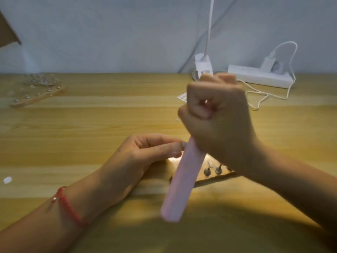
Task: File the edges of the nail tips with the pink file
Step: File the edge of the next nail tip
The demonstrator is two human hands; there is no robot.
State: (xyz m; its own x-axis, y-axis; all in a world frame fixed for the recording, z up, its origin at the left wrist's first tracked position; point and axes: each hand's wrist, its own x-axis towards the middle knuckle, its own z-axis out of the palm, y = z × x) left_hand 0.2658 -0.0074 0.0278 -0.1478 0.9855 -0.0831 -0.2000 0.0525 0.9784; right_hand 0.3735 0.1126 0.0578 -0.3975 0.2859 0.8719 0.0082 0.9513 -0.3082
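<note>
1. We see the right hand (218,121) raised above the middle of the tabletop (91,121), its fingers curled in a fist round the upper end of the pink file (182,179); the file slants down from the fist toward the near edge, its lower end free in the air.
2. The left hand (144,157) lies low toward the near edge, thumb and forefinger closed together on a small pale nail tip (184,144); the tip touches the left side of the file just below the fist; it is too blurred for us to tell its shape.
3. A red bracelet (69,207) circles the left wrist.
4. Beneath both hands lies a wooden board (213,177) with metal studs (212,170); the file and the right forearm hide part of it.
5. Near the far left corner we find a second studded board (36,95), blurred.
6. Along the far edge, right of centre, stand a white box (203,67) and a power strip (260,77) with a charger (268,63) plugged in; its cable (262,99) loops across the tabletop.
7. A loose white piece (7,179) lies at the left edge.
</note>
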